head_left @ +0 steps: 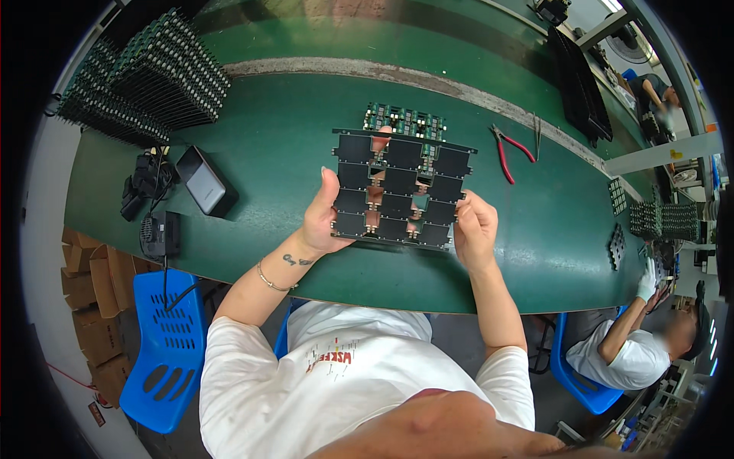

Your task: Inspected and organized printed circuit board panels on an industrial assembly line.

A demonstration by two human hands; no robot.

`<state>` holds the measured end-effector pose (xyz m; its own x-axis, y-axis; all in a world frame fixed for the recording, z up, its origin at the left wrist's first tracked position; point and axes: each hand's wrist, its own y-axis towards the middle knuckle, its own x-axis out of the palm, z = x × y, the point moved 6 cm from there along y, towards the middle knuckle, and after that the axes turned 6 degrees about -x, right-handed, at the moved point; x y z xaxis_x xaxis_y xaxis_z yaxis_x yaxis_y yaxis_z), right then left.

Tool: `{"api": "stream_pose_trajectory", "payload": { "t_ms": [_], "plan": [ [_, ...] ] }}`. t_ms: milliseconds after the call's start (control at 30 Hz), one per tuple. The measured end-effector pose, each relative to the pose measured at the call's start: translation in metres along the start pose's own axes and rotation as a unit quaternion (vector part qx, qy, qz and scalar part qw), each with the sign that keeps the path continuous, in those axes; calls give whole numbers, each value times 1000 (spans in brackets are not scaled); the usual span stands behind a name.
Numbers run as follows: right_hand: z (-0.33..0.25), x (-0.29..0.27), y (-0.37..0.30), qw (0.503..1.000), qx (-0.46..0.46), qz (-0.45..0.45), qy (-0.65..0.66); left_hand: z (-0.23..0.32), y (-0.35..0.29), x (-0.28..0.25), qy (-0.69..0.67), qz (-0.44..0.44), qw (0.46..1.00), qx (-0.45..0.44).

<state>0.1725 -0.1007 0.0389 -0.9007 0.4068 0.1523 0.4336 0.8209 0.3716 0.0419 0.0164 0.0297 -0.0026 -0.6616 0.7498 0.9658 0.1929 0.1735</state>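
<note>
Above the near part of the table I hold up a panel of circuit boards [401,182], a grid of black squares joined by strips with gaps between them. My left hand [323,218] grips its left side, thumb at the edge; its fingers reach behind the panel and show through the gaps. On the right edge, my right hand [477,228] pinches the panel near its lower corner. Just beyond it, a green board with small light components [405,118] shows, partly covered by the held panel.
Red-handled pliers [505,157] and tweezers [537,136] lie to the right. Tall stacks of green boards [172,69] stand far left, near a grey-and-black box [205,182] and a cabled black device [160,233]. A gloved co-worker [623,356] sits at right, beside more boards [677,222].
</note>
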Motion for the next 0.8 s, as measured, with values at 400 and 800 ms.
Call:
{"api": "stream_pose_trajectory", "payload": {
  "t_ms": [400, 800],
  "plan": [
    [12, 0, -3, 992, 69, 63, 85, -8, 0, 0, -100, -18, 993, -65],
    [22, -11, -7, 996, 61, 50, 38, -1, 3, 7, 27, -46, 998, -38]
  ]
}}
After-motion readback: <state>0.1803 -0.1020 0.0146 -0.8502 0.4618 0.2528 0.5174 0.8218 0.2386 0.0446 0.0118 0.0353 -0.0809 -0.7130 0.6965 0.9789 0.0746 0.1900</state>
